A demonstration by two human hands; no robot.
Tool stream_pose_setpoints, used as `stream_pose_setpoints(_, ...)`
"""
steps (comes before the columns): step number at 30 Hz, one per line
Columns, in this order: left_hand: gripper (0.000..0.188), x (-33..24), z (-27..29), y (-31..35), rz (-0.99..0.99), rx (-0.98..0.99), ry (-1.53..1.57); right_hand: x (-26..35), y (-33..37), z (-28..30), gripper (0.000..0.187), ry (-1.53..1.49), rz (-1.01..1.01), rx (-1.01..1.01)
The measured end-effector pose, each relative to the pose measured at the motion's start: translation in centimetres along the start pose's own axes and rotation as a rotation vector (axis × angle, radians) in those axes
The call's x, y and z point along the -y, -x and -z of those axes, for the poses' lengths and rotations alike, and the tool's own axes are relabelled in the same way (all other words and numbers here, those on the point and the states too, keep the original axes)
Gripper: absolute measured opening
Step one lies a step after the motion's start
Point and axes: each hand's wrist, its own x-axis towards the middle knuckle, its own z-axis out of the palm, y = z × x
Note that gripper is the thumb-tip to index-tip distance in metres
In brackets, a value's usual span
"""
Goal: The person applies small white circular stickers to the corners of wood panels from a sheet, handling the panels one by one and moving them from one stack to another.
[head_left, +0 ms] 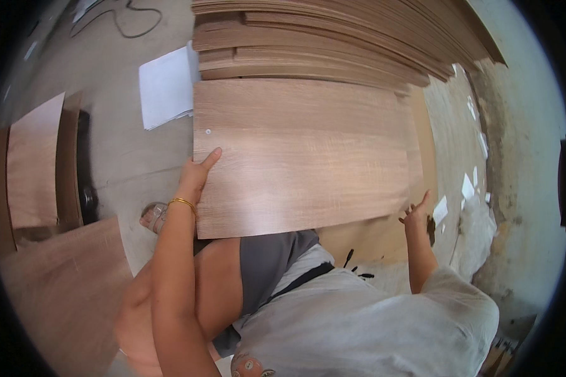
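A wood-grain panel [308,157] lies flat in front of me, with a small round fitting near its left edge. My left hand [198,173] grips that left edge, thumb on the top face and fingers hidden beneath. Just off the near right corner is my right hand [415,213], open with its fingers spread and nothing in it. The panel's right end looks blurred. Under it shows a sheet of tan cardboard [365,239].
Beyond the panel stand stacked wood-grain boards [333,38]. White paper sheets [166,88] lie to their left. More boards [34,169] stand at far left. Dark-handled tools [358,270] sit near my lap. Paper scraps [467,187] and clear plastic [477,242] lie by the right wall.
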Motion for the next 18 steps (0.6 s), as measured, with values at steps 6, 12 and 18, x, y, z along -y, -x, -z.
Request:
stream_pose_setpoints(6,0.077,0.1,-0.6,-1.0,-0.026,0.006,0.018,-5.1,1.2,-2.0,0.084,-0.58,-0.231,0.959)
stream_pose_setpoints(12,0.078,2.0,-2.3,-1.9,-0.114,-0.015,0.029,-1.4,-1.3,-6.7,0.072,-0.303,-0.412,0.646)
stream_pose_setpoints(18,0.083,0.9,-3.2,-1.6,-0.048,0.17,0.047,-2.3,-4.1,-7.0,0.058,-0.355,-0.238,0.468)
